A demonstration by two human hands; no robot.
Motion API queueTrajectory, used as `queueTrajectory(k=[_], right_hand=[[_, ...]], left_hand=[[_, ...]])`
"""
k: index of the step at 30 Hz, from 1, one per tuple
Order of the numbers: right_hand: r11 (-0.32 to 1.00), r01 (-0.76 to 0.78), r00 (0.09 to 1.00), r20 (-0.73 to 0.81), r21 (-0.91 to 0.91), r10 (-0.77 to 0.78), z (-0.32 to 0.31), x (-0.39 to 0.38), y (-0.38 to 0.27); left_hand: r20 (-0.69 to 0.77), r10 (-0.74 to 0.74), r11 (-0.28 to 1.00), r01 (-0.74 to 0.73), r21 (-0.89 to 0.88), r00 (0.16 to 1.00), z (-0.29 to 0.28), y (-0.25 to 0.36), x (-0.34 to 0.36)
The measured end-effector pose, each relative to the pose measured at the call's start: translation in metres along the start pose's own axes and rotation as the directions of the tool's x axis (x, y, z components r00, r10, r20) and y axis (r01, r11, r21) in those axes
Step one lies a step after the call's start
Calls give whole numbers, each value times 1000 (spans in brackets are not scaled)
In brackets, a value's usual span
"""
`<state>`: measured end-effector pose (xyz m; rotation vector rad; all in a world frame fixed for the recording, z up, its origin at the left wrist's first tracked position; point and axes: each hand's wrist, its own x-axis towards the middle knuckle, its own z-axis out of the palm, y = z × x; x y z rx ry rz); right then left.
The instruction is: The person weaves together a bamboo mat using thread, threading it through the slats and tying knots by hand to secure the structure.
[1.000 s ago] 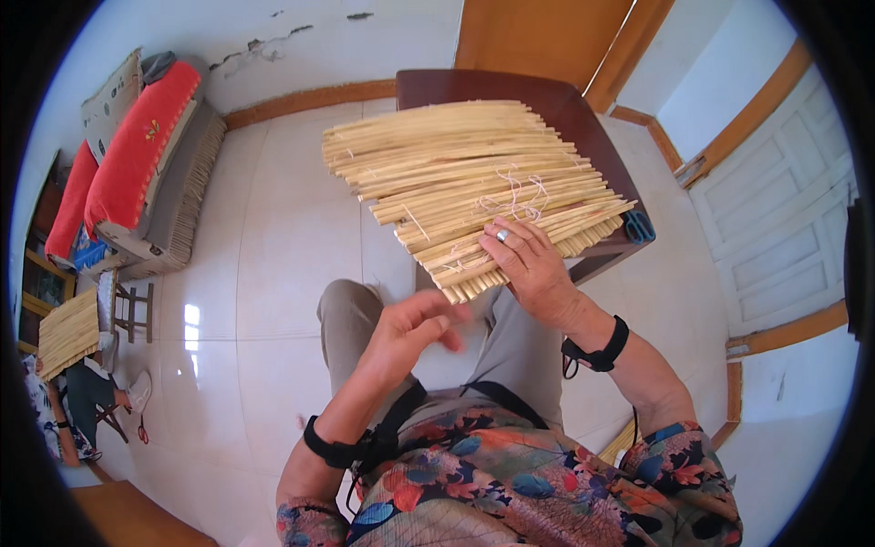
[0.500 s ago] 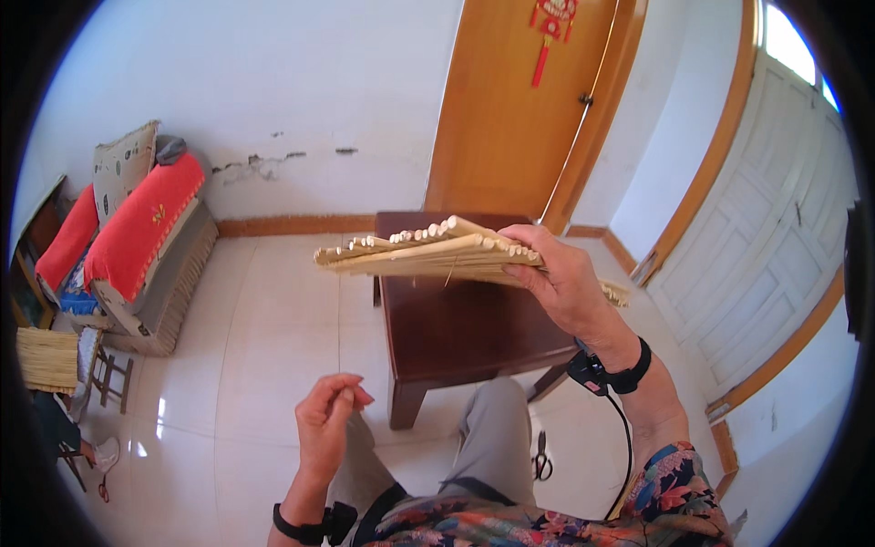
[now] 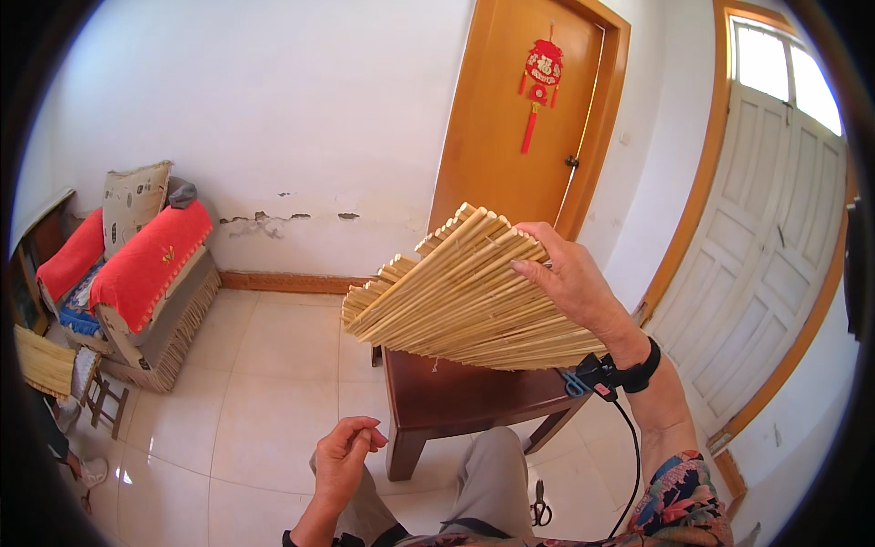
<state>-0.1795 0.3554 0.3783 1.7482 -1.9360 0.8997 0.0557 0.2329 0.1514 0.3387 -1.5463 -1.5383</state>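
My right hand [image 3: 576, 284] grips the upper right edge of a mat of straw-coloured stalks [image 3: 483, 305], thumb on the near face and the other fingers behind. The mat is folded over or doubled, its cut stalk ends showing along the upper edge. It is held tilted above a dark red-brown wooden table [image 3: 437, 392]. Lower and to the left, apart from the mat, my left hand [image 3: 344, 458] is closed with thumb and fingertips pinched together. Whatever lies in that pinch, if anything, is too small to see. A short loose thread hangs under the mat.
Blue-handled scissors [image 3: 574, 385] lie at the table's right end, partly hidden by my wrist. Black scissors [image 3: 540, 504] are on the floor. A red-draped sofa [image 3: 150, 264] stands left. Below it are another person's shoe [image 3: 93, 471] and a similar mat [image 3: 46, 360].
The mat has tipped up from nearly edge-on, so its broad face now shows. My view has lifted, and my left hand stays pinched below the mat.
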Motion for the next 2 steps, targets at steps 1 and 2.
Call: queueTrajectory(k=[1, 2], right_hand=[[1000, 13, 1000, -3, -3, -13, 1, 1, 0], [1000, 24, 1000, -4, -7, -24, 2, 2, 3]], left_hand=[[3, 9, 1000, -9, 2, 1000, -1, 0, 0], [7, 15, 1000, -15, 2, 1000, -1, -1, 2]])
